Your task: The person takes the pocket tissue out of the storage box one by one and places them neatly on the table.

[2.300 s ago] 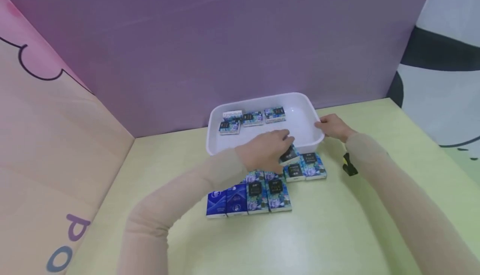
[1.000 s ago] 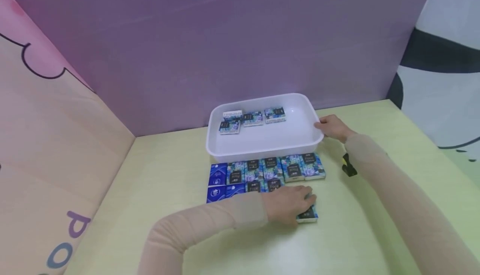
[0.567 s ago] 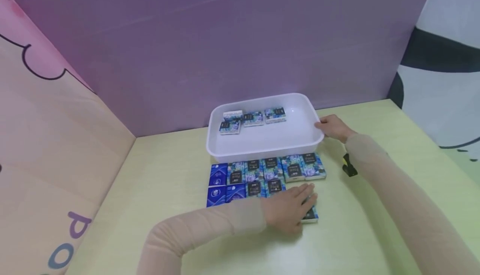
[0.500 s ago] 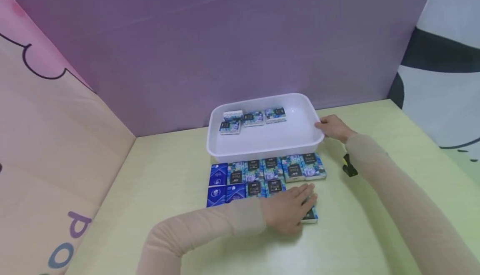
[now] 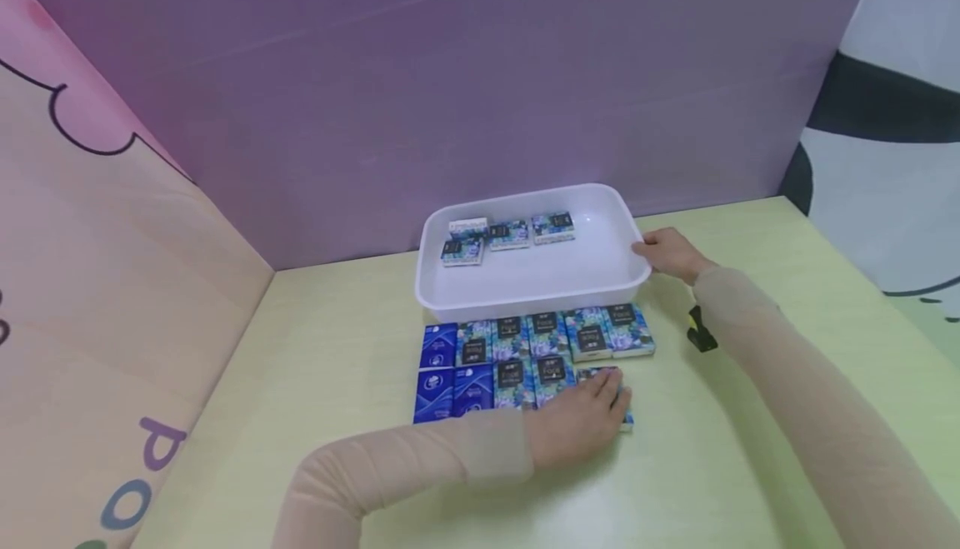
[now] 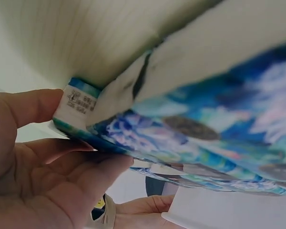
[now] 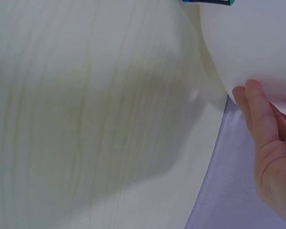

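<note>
My left hand point(image 5: 573, 424) lies over a floral tissue pack point(image 5: 627, 425) at the right end of the front row. Its fingers stretch across the pack's top; in the left wrist view, the thumb touches the pack's labelled end point(image 6: 76, 106). Most of that pack is hidden by the hand. Beside it, blue tissue packs point(image 5: 434, 395) and other floral packs point(image 5: 512, 386) lie flat in two rows. My right hand point(image 5: 671, 255) grips the right rim of a white tray point(image 5: 534, 303), thumb over the edge and fingers against the outside wall, as the right wrist view shows.
Several floral packs point(image 5: 508, 235) sit in the tray's back left part. The tray stands against a purple backdrop point(image 5: 360, 132), just behind the rows. A patterned panel point(image 5: 112, 282) borders the table point(image 5: 337, 341) on the left. A black band is on the right wrist.
My left hand brought a floral pack from by the tray to the front row's right end. Since then it has slid the pack slightly away from me. The right hand stayed on the tray.
</note>
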A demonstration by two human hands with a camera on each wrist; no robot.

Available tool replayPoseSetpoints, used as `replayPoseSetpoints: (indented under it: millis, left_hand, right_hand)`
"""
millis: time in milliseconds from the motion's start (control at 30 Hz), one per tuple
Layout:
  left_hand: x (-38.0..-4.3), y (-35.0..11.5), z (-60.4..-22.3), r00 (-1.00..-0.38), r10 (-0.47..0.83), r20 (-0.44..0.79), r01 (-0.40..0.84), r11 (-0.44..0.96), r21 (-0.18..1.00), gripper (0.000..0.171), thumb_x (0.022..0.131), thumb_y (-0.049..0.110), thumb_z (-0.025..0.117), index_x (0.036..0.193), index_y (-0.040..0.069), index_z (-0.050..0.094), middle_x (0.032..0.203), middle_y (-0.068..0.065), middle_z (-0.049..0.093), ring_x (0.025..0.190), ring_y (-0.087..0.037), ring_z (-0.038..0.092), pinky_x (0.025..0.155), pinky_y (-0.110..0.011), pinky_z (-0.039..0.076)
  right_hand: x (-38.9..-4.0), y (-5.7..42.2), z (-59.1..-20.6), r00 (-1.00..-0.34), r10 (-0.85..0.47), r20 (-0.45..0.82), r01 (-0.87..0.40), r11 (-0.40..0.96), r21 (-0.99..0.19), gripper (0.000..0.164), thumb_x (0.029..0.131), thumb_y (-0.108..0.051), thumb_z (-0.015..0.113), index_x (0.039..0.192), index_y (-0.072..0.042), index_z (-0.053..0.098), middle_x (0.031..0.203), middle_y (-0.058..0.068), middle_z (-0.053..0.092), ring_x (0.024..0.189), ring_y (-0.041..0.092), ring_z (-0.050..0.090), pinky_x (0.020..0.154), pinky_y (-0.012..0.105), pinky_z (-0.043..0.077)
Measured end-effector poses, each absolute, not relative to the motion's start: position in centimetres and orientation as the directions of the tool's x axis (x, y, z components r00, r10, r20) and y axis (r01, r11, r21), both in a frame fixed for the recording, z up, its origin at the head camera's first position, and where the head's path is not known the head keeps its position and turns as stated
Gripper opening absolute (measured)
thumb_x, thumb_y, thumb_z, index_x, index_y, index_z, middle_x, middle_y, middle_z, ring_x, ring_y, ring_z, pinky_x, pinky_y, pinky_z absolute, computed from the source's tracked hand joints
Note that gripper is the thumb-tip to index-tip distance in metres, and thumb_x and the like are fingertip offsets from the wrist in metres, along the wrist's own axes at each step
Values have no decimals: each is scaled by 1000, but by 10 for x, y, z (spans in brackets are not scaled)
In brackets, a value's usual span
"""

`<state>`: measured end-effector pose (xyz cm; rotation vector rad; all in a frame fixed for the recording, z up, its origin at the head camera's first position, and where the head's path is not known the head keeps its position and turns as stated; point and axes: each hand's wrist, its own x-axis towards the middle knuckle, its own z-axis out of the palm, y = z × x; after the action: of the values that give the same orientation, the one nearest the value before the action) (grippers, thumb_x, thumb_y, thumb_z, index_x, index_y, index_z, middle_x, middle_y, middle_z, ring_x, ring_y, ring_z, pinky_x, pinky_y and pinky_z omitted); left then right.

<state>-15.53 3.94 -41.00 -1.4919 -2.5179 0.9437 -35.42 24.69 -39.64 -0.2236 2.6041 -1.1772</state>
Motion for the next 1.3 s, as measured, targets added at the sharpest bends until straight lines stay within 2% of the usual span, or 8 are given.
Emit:
replayPoseSetpoints:
  millis: [233,367,500,667,867,1067,1167,1300]
  left_hand:
    - [-160,41,-411,-539,817,-205,743,347,-572,43,96,16,40,138,7,38,140,-14,43,128,-24,43,104,-27,38]
    - [-163,42,-411,-558,804,-206,743,375,-554,44,96,15,41,139,6,37,140,-14,41,129,-24,42,105,-27,37]
    - [-166,42,-412,-564,802,-196,739,385,-553,43,96,15,41,139,6,38,140,-14,42,129,-24,42,105,-27,38]
    - [-168,42,-412,-561,811,-166,731,391,-559,41,96,14,41,137,6,40,138,-14,45,126,-23,46,102,-25,40]
    - [-169,42,-410,-582,803,-129,730,445,-519,41,96,14,43,135,6,43,136,-14,46,124,-22,48,99,-23,43]
    - [-169,43,-407,-603,779,-170,738,464,-489,43,95,14,45,137,7,40,140,-13,43,127,-22,44,100,-23,41]
    - [-170,44,-405,-614,767,-189,746,484,-458,45,95,13,46,138,8,39,141,-12,41,128,-21,43,98,-21,43]
    - [-171,44,-402,-639,729,-244,750,519,-410,49,94,13,46,141,10,33,146,-10,34,133,-20,36,102,-21,39]
  right_hand:
    - [-353,247,-395,-950,-262,-170,-42,647,-762,44,97,-20,40,124,14,45,112,30,57,91,25,59,84,37,51]
    - [-352,247,-395,-950,-259,-172,-40,651,-758,44,97,-21,40,123,14,45,112,30,57,91,25,59,83,34,51]
    - [-354,248,-397,-951,-258,-173,-37,649,-760,44,97,-21,40,123,14,46,112,30,57,91,27,59,84,37,50]
    - [-354,248,-399,-951,-255,-172,-38,652,-757,43,97,-21,40,123,13,47,110,29,59,86,20,59,80,32,50]
    - [-354,249,-396,-951,-263,-163,-48,647,-761,44,97,-20,39,124,15,44,111,30,57,87,22,59,84,38,50]
    - [-354,249,-394,-950,-263,-169,-43,645,-763,45,98,-21,39,124,14,44,113,30,57,90,24,58,86,41,50]
    - [-354,249,-396,-952,-256,-170,-39,650,-759,44,97,-21,39,124,14,45,111,30,57,87,22,58,83,36,50]
    - [-356,249,-398,-951,-256,-172,-40,657,-753,45,97,-22,39,123,14,46,109,29,58,83,16,57,77,29,49]
